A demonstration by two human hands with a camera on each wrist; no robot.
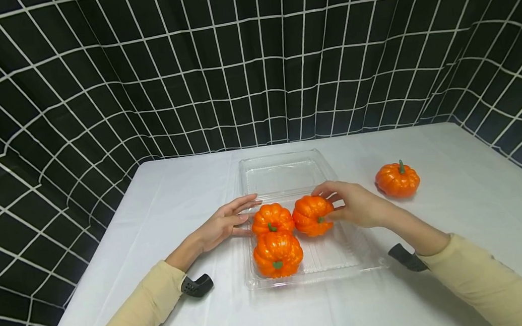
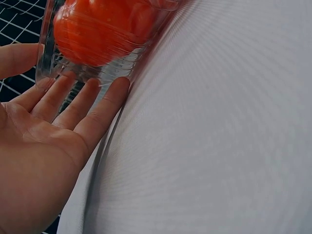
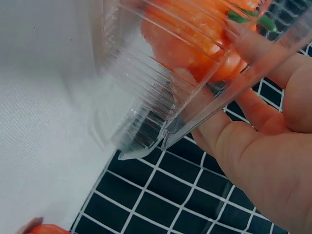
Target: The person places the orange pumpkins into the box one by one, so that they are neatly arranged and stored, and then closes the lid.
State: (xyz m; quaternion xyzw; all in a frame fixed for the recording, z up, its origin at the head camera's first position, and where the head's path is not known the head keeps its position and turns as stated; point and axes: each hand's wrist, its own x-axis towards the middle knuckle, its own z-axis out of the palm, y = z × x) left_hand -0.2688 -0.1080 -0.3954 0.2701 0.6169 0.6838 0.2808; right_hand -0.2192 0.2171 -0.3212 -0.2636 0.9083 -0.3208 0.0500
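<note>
A clear plastic clamshell container (image 1: pixel 331 254) lies with its lid (image 1: pixel 284 174) folded back, away from me. Two small orange toy pumpkins (image 1: pixel 278 252) with green stems sit one behind the other along its left side. My right hand (image 1: pixel 357 204) grips a third pumpkin (image 1: pixel 309 217) inside the container, beside the rear one, thumb near its stem. In the right wrist view that pumpkin (image 3: pixel 190 39) shows through the ribbed clear wall. My left hand (image 1: pixel 222 224) reaches the container's left side, its extended fingers (image 2: pixel 85 105) touching the clear wall in the left wrist view.
Another orange pumpkin (image 1: pixel 397 181) stands on the white-covered table (image 1: pixel 190 188), behind and right of my right hand. A black curtain with a white grid (image 1: pixel 254 62) borders the table at the back and sides. Black wrist mounts (image 1: pixel 197 286) stick out from the sleeves.
</note>
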